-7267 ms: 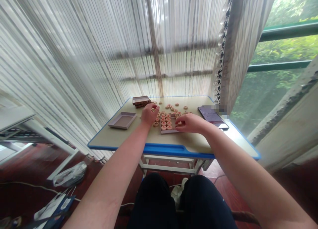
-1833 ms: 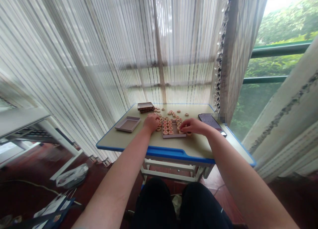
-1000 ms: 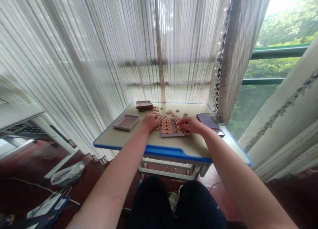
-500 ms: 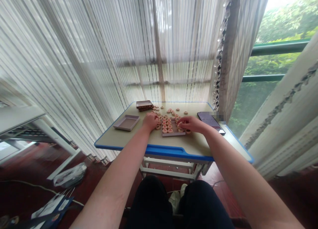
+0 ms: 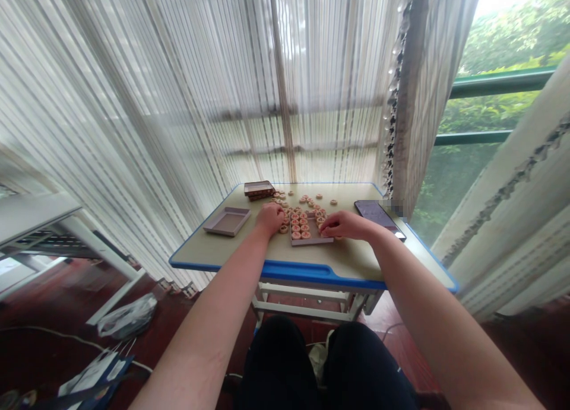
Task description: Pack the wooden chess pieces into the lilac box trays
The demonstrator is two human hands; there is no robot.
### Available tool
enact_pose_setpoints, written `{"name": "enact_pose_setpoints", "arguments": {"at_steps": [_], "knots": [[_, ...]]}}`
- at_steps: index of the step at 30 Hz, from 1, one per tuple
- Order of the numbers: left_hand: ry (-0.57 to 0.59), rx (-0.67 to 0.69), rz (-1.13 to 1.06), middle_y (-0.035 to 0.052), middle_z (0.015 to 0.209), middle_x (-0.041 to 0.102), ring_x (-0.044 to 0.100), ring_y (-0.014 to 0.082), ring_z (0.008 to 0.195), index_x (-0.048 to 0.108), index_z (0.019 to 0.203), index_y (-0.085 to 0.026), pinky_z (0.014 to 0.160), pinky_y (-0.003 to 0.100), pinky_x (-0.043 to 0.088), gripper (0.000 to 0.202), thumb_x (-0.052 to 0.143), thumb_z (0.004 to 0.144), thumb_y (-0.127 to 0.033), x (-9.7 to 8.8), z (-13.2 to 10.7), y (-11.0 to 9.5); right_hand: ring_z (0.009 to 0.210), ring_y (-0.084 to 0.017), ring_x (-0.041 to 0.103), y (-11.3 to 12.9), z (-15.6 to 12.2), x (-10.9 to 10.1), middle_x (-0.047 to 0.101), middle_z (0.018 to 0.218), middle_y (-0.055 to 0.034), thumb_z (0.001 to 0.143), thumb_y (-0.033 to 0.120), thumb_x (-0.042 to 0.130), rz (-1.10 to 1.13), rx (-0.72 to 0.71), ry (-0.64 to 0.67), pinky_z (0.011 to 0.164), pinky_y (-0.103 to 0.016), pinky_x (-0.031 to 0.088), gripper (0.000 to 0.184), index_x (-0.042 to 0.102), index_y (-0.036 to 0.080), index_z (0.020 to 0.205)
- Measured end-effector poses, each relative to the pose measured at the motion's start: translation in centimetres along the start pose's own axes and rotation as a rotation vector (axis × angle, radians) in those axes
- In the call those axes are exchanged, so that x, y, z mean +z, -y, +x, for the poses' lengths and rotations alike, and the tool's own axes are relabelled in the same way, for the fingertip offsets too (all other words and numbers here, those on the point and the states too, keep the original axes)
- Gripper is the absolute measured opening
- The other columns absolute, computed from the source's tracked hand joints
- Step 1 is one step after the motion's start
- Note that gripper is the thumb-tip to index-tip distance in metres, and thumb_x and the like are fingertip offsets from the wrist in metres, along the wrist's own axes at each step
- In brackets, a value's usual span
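Note:
A shallow cardboard box (image 5: 312,241) holds round wooden xiangqi pieces (image 5: 304,225) with red markings. They stand in two rows along its left side, with more along the right and a bare strip between. My right hand (image 5: 344,225) reaches over the box's right edge, fingers pinched down on a piece at the near right, which they mostly cover. Left of the box, my left hand (image 5: 269,218) rests with curled fingers against loose pieces (image 5: 284,228); whether it grips one is hidden. Further loose pieces (image 5: 305,198) lie scattered beyond the box.
An open box lid (image 5: 228,221) lies on the table (image 5: 191,253) at left, with stacked brown boxes (image 5: 259,188) behind it. At right, a dark tablet or phone (image 5: 378,217) lies near my right wrist. A curtain (image 5: 312,131) hangs behind the table.
My right hand has lowered slightly, and its fingers have closed down over the near right piece in the box. My left hand stays about where it was.

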State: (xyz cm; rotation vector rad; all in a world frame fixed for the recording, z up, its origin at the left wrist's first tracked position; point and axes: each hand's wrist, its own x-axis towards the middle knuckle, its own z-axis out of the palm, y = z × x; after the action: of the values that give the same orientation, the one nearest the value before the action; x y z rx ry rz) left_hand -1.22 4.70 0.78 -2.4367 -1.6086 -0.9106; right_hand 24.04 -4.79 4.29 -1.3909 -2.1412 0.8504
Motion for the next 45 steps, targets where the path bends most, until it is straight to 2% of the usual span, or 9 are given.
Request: {"name": "enact_pose_setpoints", "arguments": {"at_steps": [4,9,21,25,29,32,36,42,45], "knots": [[-0.03,-0.011,-0.024,0.0071,0.087,0.068,0.06,0.0202,0.09,0.069,0.077,-0.016,0.09,0.033,0.045,0.02,0.049,0.073,-0.019,0.0,0.0,0.1,0.062,-0.013,0.055,0.1,-0.1,-0.4,0.066,0.071,-0.001,0.069,0.036,0.064,0.035,-0.012,-0.031,0.057,-0.023,0.041,0.03,0.073,0.02,0.092],[-0.045,-0.044,-0.027,0.008,0.09,0.067,0.059,0.0204,0.092,0.066,0.082,-0.015,0.089,0.033,0.046,0.019,0.05,0.072,-0.016,0.1,0.1,0.1,0.064,-0.014,0.056,0.0,-0.1,-0.3,0.066,0.069,-0.0013,0.064,0.035,0.068,0.046,0.025,0.039,0.06,-0.024,0.043,0.026,0.074,0.02,0.085],[-0.044,-0.033,-0.028,0.0086,0.088,0.067,0.059,0.0212,0.091,0.066,0.079,-0.015,0.088,0.034,0.045,0.017,0.051,0.071,-0.017,0.1,-0.1,0.0,0.067,-0.015,0.057,-0.2,0.0,-0.3,0.067,0.075,-0.0023,0.067,0.04,0.067,0.07,0.023,0.027,0.062,-0.024,0.043,0.03,0.073,0.02,0.088],[-0.043,-0.033,-0.014,0.0084,0.089,0.067,0.059,0.0207,0.091,0.067,0.081,-0.015,0.089,0.033,0.046,0.018,0.051,0.072,-0.018,0.0,-0.1,0.0,0.069,-0.015,0.057,-0.5,0.2,-0.7,0.066,0.08,-0.0035,0.075,0.038,0.058,0.001,0.044,-0.143,0.064,-0.025,0.044,0.03,0.071,0.021,0.096],[-0.022,-0.064,-0.003,0.0089,0.094,0.067,0.059,0.021,0.094,0.068,0.085,-0.015,0.091,0.033,0.045,0.021,0.05,0.073,-0.019,0.2,0.0,0.2,0.079,-0.019,0.057,-2.3,1.0,-1.1,0.063,0.094,-0.0085,0.073,0.027,0.056,-0.339,0.12,-0.441,0.073,-0.028,0.043,0.03,0.07,0.019,0.098],[0.022,-0.073,0.003,0.0094,0.096,0.068,0.059,0.0216,0.096,0.068,0.086,-0.015,0.092,0.033,0.045,0.023,0.05,0.073,-0.02,0.3,0.0,0.3,0.088,-0.023,0.056,-3.6,1.5,-1.2,0.06,0.1,-0.0115,0.072,0.026,0.057,-0.476,0.19,-0.403,0.081,-0.03,0.042,0.035,0.069,0.018,0.103],[0.052,-0.063,-0.017,0.0079,0.096,0.068,0.06,0.0196,0.096,0.069,0.088,-0.015,0.092,0.03,0.044,0.026,0.047,0.075,-0.019,0.2,0.0,0.2,0.091,-0.021,0.056,-4.0,1.8,-1.0,0.061,0.1,-0.0102,0.076,0.031,0.055,-0.533,0.236,-0.348,0.084,-0.028,0.04,0.033,0.068,0.019,0.103],[0.041,-0.058,-0.042,0.0074,0.098,0.068,0.059,0.0187,0.097,0.069,0.092,-0.016,0.092,0.028,0.044,0.028,0.046,0.076,-0.016,0.1,0.1,0.0,0.102,-0.021,0.054,-3.4,1.7,-0.9,0.06,0.109,-0.0109,0.084,0.035,0.044,-0.518,0.237,-0.508,0.09,-0.028,0.038,0.036,0.066,0.02,0.108],[-0.007,-0.076,-0.046,0.009,0.102,0.067,0.058,0.0188,0.101,0.068,0.095,-0.014,0.094,0.029,0.042,0.03,0.045,0.076,-0.014,0.3,0.3,0.2,0.107,-0.022,0.053,-3.3,1.7,-1.0,0.061,0.112,-0.0116,0.083,0.032,0.047,-0.563,0.249,-0.416,0.094,-0.029,0.036,0.035,0.066,0.019,0.109]]}}
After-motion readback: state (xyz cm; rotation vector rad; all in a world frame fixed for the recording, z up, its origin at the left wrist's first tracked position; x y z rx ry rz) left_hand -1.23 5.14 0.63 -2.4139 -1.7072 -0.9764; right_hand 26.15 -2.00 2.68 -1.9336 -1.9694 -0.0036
